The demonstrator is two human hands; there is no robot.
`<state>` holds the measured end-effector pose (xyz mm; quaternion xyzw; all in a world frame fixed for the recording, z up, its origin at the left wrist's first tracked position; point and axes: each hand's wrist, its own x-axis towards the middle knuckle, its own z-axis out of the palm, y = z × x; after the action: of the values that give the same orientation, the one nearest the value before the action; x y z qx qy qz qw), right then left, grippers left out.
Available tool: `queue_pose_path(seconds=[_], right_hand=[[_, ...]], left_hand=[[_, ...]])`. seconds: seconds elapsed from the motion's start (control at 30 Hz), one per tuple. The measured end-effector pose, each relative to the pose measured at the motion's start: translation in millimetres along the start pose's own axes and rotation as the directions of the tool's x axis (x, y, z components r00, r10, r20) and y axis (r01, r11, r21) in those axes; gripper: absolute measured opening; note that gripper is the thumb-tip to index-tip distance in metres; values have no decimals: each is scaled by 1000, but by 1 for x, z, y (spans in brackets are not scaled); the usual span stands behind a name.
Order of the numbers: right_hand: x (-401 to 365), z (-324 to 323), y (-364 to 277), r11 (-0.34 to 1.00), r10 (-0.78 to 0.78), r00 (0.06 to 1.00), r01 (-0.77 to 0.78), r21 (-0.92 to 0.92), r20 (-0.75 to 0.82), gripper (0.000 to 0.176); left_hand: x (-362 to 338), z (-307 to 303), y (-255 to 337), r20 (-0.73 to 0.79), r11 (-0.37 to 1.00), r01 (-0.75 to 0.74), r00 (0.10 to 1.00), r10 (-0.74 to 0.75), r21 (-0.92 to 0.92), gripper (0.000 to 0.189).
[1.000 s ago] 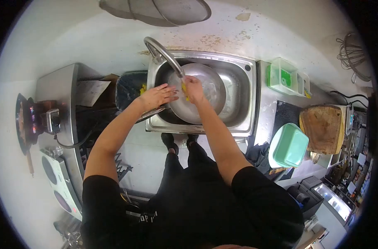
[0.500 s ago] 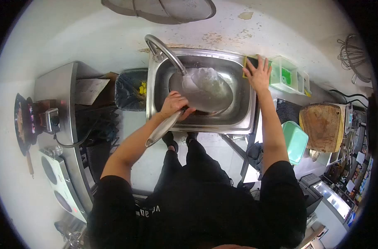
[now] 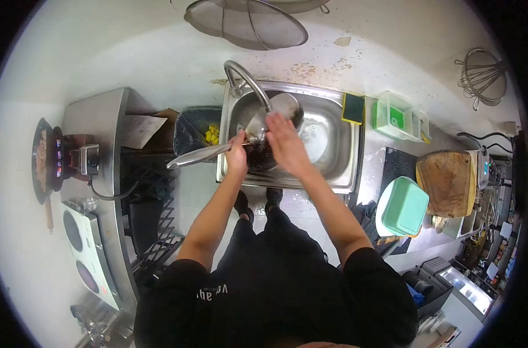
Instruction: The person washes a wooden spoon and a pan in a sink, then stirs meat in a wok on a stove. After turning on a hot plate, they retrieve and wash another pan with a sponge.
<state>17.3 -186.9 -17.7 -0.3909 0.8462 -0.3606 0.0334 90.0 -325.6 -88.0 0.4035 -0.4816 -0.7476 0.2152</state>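
A metal pan [image 3: 288, 104] with a long steel handle [image 3: 200, 155] is tilted under the curved faucet [image 3: 249, 81] in the steel sink [image 3: 346, 156]. Its handle points left over the sink's edge. My left hand [image 3: 237, 155] is closed round the handle close to the pan. Flat against the pan, below the spout, lies my right hand [image 3: 284, 139] with fingers stretched out. Water runs over the pan and part of its dark surface shows between my hands. A green and yellow sponge [image 3: 352, 108] rests on the sink's right rim.
Right of the sink are a clear container [image 3: 380, 116], a mint-green tub [image 3: 407, 206] and a wooden board [image 3: 446, 181]. A bin [image 3: 188, 130] stands left of it. Farther left, a pan of food [image 3: 42, 159] sits at a lit burner. Strainers [image 3: 275, 26] hang above.
My right hand has moved from the sponge to the pan. The pan has been turned and tilted, and its handle swung up and left with my left hand. The view has shifted.
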Motion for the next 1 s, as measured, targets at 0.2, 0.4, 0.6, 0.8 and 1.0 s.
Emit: queue_pose_path(seconds=[0.2, 0.4, 0.6, 0.8, 1.0], right_hand=[[63, 7, 82, 882, 331, 943, -295, 367, -38, 50], [23, -17, 156, 172, 572, 539, -816, 552, 618, 70], [-10, -14, 183, -62, 535, 506, -775, 629, 676, 73], [-55, -5, 195, -384, 602, 270, -727, 569, 751, 69], [-62, 32, 211, -344, 536, 356, -735, 584, 765, 68]], left_hand=[[15, -40, 23, 94, 888, 281, 960, -265, -364, 25], [50, -33, 38, 204, 818, 413, 910, -360, -399, 27], [69, 27, 48, 283, 875, 465, 864, -416, -134, 39], [57, 69, 37, 230, 905, 406, 876, -424, 124, 42], [44, 58, 56, 301, 861, 509, 821, -485, -2, 45]])
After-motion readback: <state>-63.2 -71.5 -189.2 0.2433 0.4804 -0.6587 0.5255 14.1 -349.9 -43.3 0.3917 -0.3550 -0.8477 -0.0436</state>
